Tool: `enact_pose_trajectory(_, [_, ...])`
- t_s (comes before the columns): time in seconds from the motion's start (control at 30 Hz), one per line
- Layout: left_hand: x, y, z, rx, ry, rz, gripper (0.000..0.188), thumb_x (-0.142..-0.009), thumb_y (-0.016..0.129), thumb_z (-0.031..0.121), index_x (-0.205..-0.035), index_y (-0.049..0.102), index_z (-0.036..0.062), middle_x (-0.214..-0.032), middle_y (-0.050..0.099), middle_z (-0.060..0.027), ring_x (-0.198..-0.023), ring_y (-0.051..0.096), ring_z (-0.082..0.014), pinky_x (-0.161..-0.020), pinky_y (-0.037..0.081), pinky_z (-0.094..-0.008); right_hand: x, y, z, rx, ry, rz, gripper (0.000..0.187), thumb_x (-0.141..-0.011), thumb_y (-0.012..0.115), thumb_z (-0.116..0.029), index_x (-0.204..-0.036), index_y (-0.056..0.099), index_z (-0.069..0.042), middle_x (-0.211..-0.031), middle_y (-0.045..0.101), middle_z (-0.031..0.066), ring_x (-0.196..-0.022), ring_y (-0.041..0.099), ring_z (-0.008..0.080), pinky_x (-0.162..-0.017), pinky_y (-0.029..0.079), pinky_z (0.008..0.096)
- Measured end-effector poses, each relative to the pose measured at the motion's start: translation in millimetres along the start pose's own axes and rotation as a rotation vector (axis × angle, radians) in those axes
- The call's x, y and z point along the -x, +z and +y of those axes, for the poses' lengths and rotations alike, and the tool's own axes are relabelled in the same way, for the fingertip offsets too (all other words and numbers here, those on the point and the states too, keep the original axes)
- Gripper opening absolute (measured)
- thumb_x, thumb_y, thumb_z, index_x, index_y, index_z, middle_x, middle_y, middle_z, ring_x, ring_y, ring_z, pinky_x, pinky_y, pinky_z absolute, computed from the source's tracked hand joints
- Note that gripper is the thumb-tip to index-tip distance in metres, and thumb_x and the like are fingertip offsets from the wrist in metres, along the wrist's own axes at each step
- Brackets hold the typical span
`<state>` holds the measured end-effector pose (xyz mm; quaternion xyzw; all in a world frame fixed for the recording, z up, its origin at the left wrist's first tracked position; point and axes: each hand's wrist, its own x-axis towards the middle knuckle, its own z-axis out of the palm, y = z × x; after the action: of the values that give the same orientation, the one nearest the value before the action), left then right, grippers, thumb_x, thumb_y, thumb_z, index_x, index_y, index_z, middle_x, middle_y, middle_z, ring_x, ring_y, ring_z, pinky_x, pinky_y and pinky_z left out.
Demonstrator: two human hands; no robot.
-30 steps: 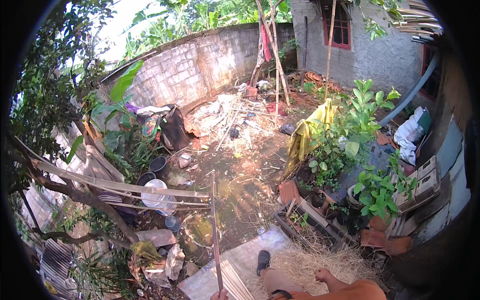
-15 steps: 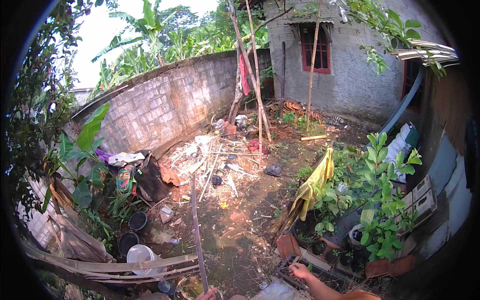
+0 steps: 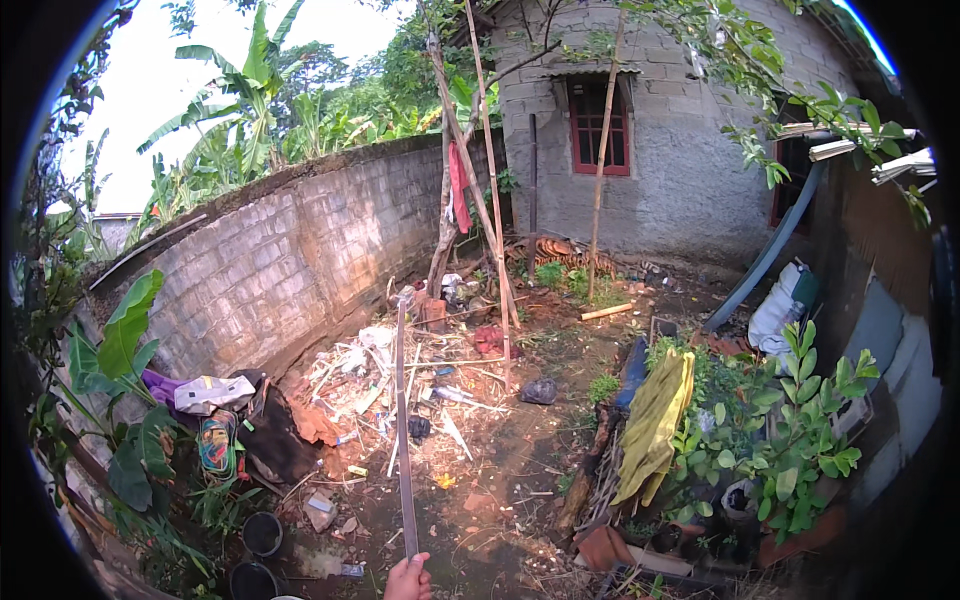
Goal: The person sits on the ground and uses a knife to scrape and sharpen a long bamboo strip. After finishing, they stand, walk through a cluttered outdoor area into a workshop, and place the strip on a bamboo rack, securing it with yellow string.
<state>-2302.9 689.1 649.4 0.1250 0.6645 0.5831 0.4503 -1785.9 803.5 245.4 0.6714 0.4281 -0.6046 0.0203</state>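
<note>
At the bottom edge, left of the middle, my left hand (image 3: 408, 580) is closed round the lower end of a long flat strip (image 3: 405, 440). It looks like a wood or bamboo slat, narrow and grey-brown. The strip stands out almost straight up and away from me, its far tip in front of the scrap heap (image 3: 360, 365) of pale offcuts on the ground. Nothing else touches its visible length as far as I can tell. My right hand is out of sight.
A block wall (image 3: 245, 240) runs along the left. Thin upright poles (image 3: 600, 165) stand ahead, before a grey house (image 3: 690, 195). To the right, a yellow cloth (image 3: 655, 425) drapes over sticks beside leafy plants (image 3: 790, 440). Dark buckets (image 3: 262, 533) sit low left.
My left hand has come further into view, and the strip reaches higher. My right hand has left the picture. With the view shifted, the white bucket and bamboo poles at lower left have dropped out.
</note>
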Motion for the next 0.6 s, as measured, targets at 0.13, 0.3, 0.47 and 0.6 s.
enact_pose_trajectory(0.13, [-56,24,77,0.083,-0.079,-0.141,0.024,-0.099,0.058,0.034,-0.112,0.060,0.0144,-0.060,0.039,0.0078,-0.044,0.034,-0.0044,-0.037,0.026,-0.0209,-5,17,-38,-0.110,-0.096,0.089,0.027,-0.097,0.059,-0.028,-0.105,0.065,-0.004,-0.081,0.068,0.0100,-0.065,0.067,0.0182,-0.052,0.053,0.0327])
enact_pose_trajectory(0.3, [-131,72,135,0.158,-0.109,-0.341,0.031,-0.101,0.056,0.032,-0.124,0.056,0.0113,-0.062,0.038,0.0075,-0.045,0.032,-0.0036,-0.037,0.026,-0.0193,-31,40,-109,-0.207,0.093,0.289,0.033,-0.093,0.059,-0.035,-0.102,0.072,-0.006,-0.083,0.072,0.0105,-0.069,0.070,0.0185,-0.062,0.055,0.0338])
enact_pose_trajectory(0.47, [-217,138,166,0.056,-0.072,-0.448,0.033,-0.101,0.054,0.032,-0.125,0.054,0.0093,-0.065,0.042,0.0042,-0.047,0.038,-0.0058,-0.039,0.031,-0.0204,-74,41,-169,-0.130,0.106,0.284,0.031,-0.090,0.059,-0.034,-0.093,0.074,-0.006,-0.078,0.072,0.0103,-0.071,0.071,0.0206,-0.068,0.056,0.0352])
enact_pose_trajectory(0.6, [-294,213,193,0.096,-0.039,-0.676,0.035,-0.104,0.048,0.031,-0.127,0.052,0.0054,-0.066,0.042,0.0005,-0.048,0.033,-0.0057,-0.042,0.029,-0.0210,-195,-12,-154,0.110,0.088,0.275,0.019,-0.080,0.067,-0.023,-0.087,0.074,-0.007,-0.073,0.072,0.0090,-0.070,0.071,0.0222,-0.068,0.057,0.0373])
